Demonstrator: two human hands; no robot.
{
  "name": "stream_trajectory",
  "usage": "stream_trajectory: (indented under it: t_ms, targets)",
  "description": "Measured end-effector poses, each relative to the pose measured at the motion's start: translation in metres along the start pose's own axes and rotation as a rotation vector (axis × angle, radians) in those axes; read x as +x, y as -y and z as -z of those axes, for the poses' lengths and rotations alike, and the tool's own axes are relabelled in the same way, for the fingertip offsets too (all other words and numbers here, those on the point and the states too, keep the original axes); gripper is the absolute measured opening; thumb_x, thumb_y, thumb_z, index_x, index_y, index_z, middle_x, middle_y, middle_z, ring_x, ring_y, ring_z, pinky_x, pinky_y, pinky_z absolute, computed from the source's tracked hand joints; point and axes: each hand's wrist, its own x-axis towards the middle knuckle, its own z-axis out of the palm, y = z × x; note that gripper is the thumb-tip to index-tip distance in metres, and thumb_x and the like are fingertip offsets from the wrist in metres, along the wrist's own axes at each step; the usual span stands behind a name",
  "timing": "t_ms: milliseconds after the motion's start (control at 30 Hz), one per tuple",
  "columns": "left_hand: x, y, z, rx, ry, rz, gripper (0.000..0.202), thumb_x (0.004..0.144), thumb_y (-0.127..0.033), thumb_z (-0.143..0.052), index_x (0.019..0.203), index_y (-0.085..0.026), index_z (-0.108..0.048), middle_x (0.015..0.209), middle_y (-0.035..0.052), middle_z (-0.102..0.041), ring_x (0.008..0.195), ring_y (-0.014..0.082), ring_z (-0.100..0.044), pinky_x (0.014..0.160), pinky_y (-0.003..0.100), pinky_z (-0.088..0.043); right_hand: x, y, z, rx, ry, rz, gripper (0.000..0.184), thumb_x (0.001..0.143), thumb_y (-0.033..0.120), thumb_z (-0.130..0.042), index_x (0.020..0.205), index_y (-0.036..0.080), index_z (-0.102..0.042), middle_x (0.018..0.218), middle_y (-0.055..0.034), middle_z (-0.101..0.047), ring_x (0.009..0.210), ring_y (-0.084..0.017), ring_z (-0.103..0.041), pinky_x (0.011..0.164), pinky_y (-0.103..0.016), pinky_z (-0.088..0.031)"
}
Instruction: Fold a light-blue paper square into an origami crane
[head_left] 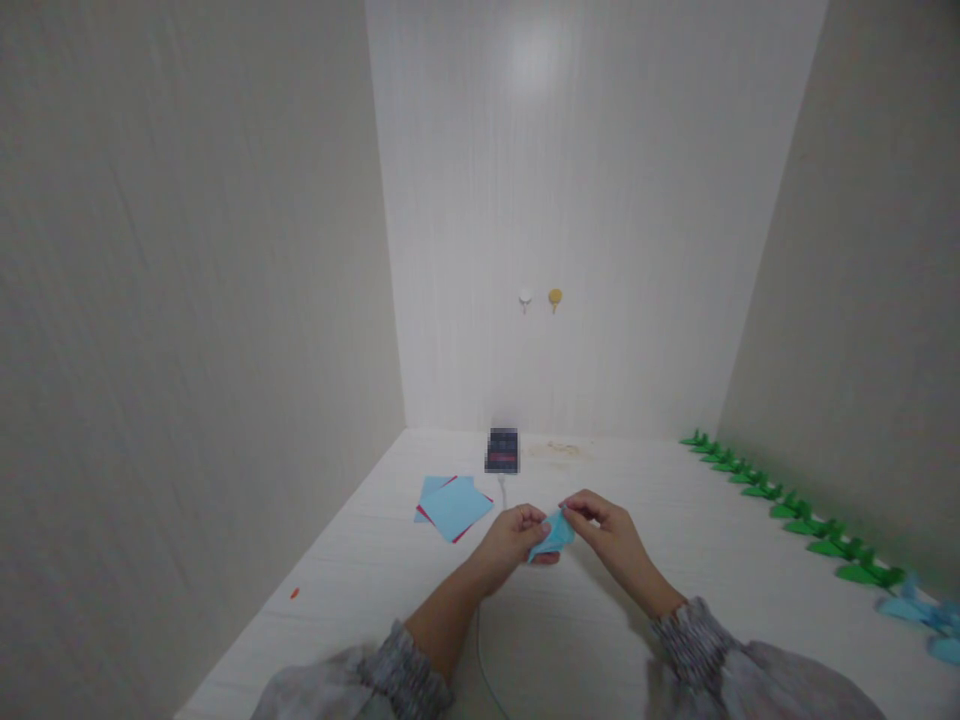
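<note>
Orange scrap (pixel 295 593) far left; blue sheets (pixel 455 508); dark device (pixel 502 451) (pixelated, lettering unreadable). Left hand (pixel 508 542), half-curled, grips folded blue paper (pixel 556 532) above table (pixel 360 625); right hand (pixel 609 525) pinches its upper corner. Green folded pieces (pixel 814 527) rightward.

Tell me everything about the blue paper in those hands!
The light-blue paper looks thin and is folded into a small, angular piece. It is held tilted over the white table: the left hand grips its left side, and the right hand pinches its upper tip. Its finer folds are too blurry to tell.
</note>
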Motion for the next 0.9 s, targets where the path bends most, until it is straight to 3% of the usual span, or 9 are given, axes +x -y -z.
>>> stream_trajectory:
  t_ms: [533,733,900]
  targets:
    - [-0.001,-0.002,-0.002,-0.009,0.008,0.017,0.032,0.057,-0.038,-0.062,0.073,-0.012,-0.051,0.064,0.0009,-0.054,0.055,0.0099,-0.049,0.061,0.033,-0.045,-0.002,0.009,0.002,-0.099,-0.031,0.046,0.02,0.074,0.029,-0.043,0.062,0.017,-0.055,0.059,-0.0004,-0.052,0.057,-0.012,-0.046,0.054,-0.023,-0.038]
    - [-0.002,-0.005,-0.004,-0.016,0.02,0.018,0.031,0.057,-0.038,-0.061,0.071,-0.012,-0.051,0.064,0.001,-0.053,0.057,0.0102,-0.049,0.063,0.034,-0.044,-0.002,0.012,0.003,-0.079,-0.035,0.102,0.018,0.074,0.029,-0.043,0.076,0.018,-0.057,0.068,-0.0026,-0.055,0.063,-0.014,-0.05,0.058,-0.024,-0.039]
    - [-0.001,-0.003,-0.002,0.0,0.008,0.021,0.031,0.057,-0.038,-0.061,0.07,-0.012,-0.05,0.061,-0.0001,-0.052,0.054,0.0094,-0.049,0.062,0.034,-0.044,-0.001,0.013,0.004,-0.107,-0.029,0.102,0.02,0.075,0.029,-0.042,0.069,0.018,-0.057,0.066,-0.0029,-0.055,0.062,-0.014,-0.049,0.059,-0.025,-0.04]
